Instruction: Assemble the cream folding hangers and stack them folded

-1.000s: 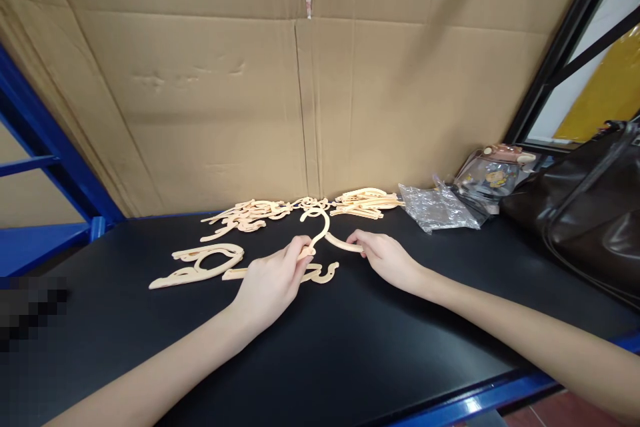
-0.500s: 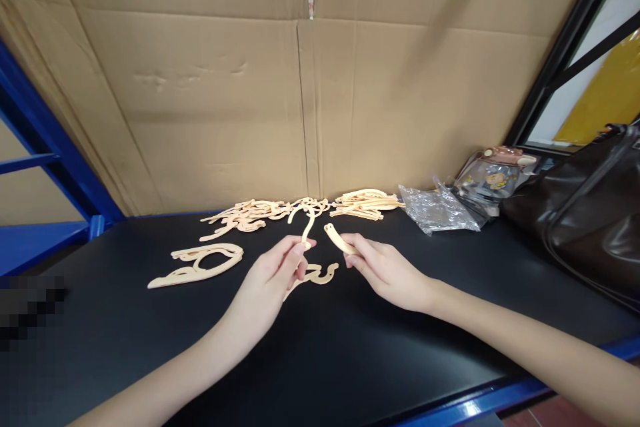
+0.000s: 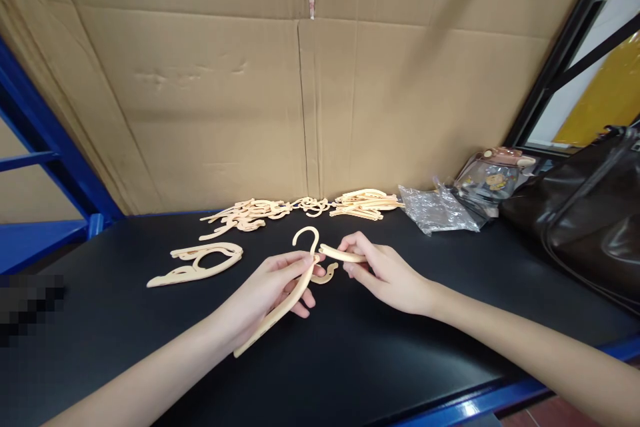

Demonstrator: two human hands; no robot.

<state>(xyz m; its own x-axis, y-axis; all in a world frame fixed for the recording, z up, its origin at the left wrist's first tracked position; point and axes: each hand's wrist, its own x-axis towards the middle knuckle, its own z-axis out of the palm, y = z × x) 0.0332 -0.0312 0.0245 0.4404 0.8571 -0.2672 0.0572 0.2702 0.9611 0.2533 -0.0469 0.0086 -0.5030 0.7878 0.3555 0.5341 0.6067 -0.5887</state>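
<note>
My left hand (image 3: pixel 267 293) is closed around a cream plastic hanger piece with a hook (image 3: pixel 280 303); its hook end points up and its long arm runs down past my palm. My right hand (image 3: pixel 383 273) pinches a second curved cream arm piece (image 3: pixel 340 255), whose tip nearly meets the hook piece. Both hands hover just above the black tabletop (image 3: pixel 350 360). Another small cream piece (image 3: pixel 325 273) lies on the table between the hands.
A pile of cream hanger parts (image 3: pixel 280 210) lies along the back by the cardboard wall (image 3: pixel 300 93). Assembled hangers (image 3: pixel 197 261) lie at the left. Clear plastic bags (image 3: pixel 437 208), a packaged item (image 3: pixel 493 177) and a dark brown bag (image 3: pixel 590 213) sit at the right.
My left hand has lifted and turned the hook piece so its long arm now shows below the palm. My right hand brought its arm piece closer to it.
</note>
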